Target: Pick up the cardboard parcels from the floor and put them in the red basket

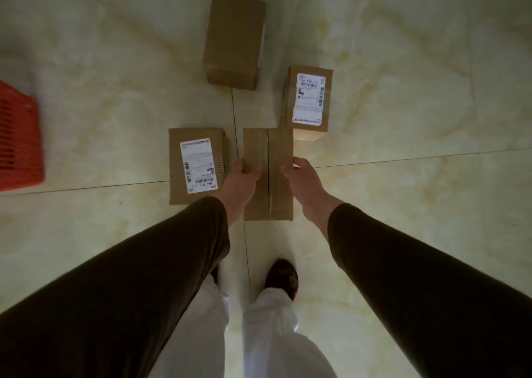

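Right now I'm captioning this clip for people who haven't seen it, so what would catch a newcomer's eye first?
First, the two hands: the left hand and right hand grip the sides of a plain taped parcel at centre. Three more parcels lie around it on the pale tiled floor, two with white shipping labels. The red basket sits at the far left edge.

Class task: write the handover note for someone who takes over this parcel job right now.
Left hand and right hand grip the sides of the unlabelled parcel.
Labelled parcel lies left of it, another labelled parcel behind-right, plain parcel farthest.
Red basket stands at far left; its inside is out of view.
Left: carry this parcel over, then the other three.
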Demonstrator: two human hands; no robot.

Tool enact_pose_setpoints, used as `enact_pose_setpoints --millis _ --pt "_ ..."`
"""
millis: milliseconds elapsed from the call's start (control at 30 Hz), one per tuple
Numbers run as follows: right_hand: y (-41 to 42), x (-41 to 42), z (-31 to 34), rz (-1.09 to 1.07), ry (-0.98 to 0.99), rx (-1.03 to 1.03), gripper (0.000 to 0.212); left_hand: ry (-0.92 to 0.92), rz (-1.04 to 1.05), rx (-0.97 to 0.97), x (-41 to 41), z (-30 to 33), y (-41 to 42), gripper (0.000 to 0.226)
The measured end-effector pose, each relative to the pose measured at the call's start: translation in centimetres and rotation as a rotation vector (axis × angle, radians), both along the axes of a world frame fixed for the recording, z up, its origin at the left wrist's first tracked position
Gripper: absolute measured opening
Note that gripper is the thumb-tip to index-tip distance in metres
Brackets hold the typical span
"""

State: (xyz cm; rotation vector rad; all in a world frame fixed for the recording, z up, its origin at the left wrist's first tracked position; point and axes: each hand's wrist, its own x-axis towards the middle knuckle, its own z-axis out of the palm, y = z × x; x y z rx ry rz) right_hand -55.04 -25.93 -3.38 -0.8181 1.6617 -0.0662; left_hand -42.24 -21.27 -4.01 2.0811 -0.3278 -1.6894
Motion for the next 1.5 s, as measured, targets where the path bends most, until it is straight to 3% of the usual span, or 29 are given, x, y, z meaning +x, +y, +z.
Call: enact_pose_setpoints --millis 300,467,667,900,1033,1167,1333,1500 --pt "0.6 7.3 14.3 0.135 -0.104 -0.069 0.047 -0.065 0.163 -0.138 7.1 15.7 2.3 0.053" --pt "2.8 14.4 19.0 0.238 -0.146 -0.113 0.043 -0.092 0.284 -0.193 13.7 20.2 5.6 0.053" --pt "8.9 23.7 21.1 0.286 -0.175 -0.087 0.036 -0.078 0.361 -0.197 22.9 22.2 12.1 0.058" --pt "14.6 34.2 22.2 0.278 -0.256 0.002 0.049 -0.125 0.441 -0.134 33.5 22.7 18.9 0.055" --pt "15.3 39.0 21.9 0.344 -0.254 0.030 0.060 -0.154 0.460 -0.101 37.9 22.3 19.7 0.040" --pt "14.6 43.4 21.2 0.397 -0.258 0.075 0.061 -0.201 0.486 -0.118 41.7 21.9 19.9 0.042" --pt "13.9 49.2 19.9 0.437 -0.231 0.137 0.071 -0.082 0.565 -0.190 46.7 21.1 20.6 0.049" --pt "15.3 54.5 19.0 0.445 -0.173 0.158 0.082 -0.013 0.609 -0.242 51.9 20.6 21.6 0.037"
